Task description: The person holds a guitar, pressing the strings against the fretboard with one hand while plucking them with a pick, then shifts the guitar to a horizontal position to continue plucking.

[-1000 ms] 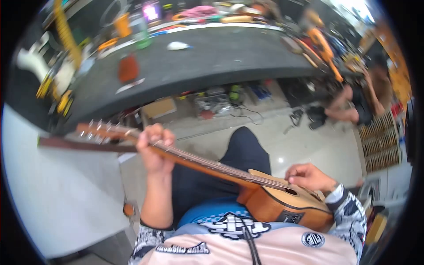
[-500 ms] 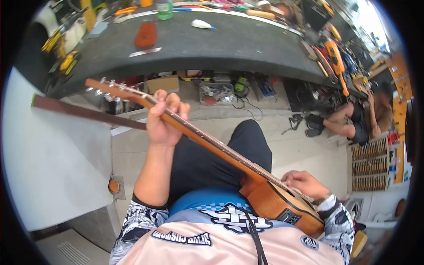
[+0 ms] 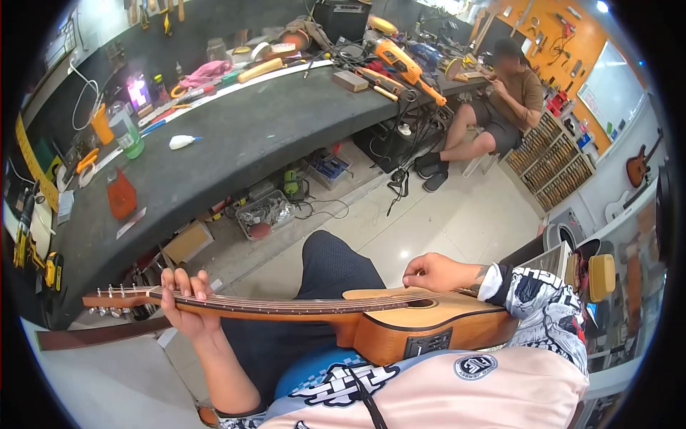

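An acoustic guitar [image 3: 457,325] lies across my lap, its body to the right and its headstock to the left. My left hand [image 3: 187,304] is wrapped round the neck close to the headstock, with the fingertips over the fretboard. My right hand [image 3: 441,273] hovers by the strings near the soundhole, thumb and fingers drawn together; whether a pick is between them I cannot make out. A control panel [image 3: 427,344] shows on the side of the guitar body facing me.
A dark workbench [image 3: 250,136] ahead bears a green bottle [image 3: 127,136], a white glue bottle [image 3: 184,142] and an orange power tool [image 3: 404,64]. Another person [image 3: 511,96] sits at its far right end. Beneath it are bins and cables.
My view has swung to the right, so the guitar now lies nearly level across it and the seated person shows more fully. My left hand still grips the neck.
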{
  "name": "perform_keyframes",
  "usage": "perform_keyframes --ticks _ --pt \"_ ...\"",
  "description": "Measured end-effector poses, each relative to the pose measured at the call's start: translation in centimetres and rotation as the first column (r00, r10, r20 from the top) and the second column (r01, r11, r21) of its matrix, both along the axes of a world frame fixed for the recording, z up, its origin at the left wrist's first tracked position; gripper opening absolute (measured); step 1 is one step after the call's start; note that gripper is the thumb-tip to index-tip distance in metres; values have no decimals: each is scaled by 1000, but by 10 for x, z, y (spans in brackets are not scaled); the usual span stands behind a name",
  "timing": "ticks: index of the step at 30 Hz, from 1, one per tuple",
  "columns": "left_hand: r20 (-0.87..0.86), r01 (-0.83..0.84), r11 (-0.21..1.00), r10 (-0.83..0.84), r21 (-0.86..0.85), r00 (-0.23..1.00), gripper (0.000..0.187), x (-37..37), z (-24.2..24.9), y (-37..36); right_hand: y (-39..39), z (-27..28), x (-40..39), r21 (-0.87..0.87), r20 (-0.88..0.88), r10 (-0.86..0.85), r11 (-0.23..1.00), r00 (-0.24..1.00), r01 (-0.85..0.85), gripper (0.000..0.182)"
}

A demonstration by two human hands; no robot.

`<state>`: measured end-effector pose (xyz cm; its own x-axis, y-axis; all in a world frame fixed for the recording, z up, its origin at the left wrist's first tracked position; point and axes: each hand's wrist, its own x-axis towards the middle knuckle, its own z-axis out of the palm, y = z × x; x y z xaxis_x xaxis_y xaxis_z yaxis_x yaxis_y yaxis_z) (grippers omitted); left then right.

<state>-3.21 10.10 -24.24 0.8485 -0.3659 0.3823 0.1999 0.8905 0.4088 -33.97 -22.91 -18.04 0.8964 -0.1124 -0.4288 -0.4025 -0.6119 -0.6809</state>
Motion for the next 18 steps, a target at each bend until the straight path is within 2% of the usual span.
perform_keyframes --ticks 2,5,8,9,11,12,13,16,18 --pt "-6 -11 1000 11 1 1000 22 -3 -2 -1 2 3 0 -196 97 54 980 994 -34 22" --pt "-18 -6 1000 6 3 1000 21 -4 -2 1 11 44 6 211 220 140 959 965 -188 21" --pt "-48 -6 1000 6 -1 999 21 -5 -5 1 7 44 3 541 22 -47 841 999 28 19" --pt "-41 -11 1000 11 0 999 21 -4 -6 0 2 22 3 530 34 -29 848 999 7 20" --pt "-11 4 1000 -4 -3 1000 21 -3 -3 -1 -5 -11 -3 131 -198 -164 973 966 191 23" --pt "6 4 1000 -3 -9 1000 21 -2 -1 -1 -8 -25 -4 -97 -282 -254 967 925 236 25" --pt "6 2 1000 -2 -4 1000 21 -2 0 -2 -7 -29 -2 -89 -260 -333 943 906 321 26" --pt "-11 -16 1000 16 3 1000 21 -6 5 -2 -10 -16 0 123 -92 -127 983 988 138 25" --pt "-30 -21 1000 21 1 999 22 -4 0 -1 -10 -3 4 234 -52 -83 968 995 93 26"
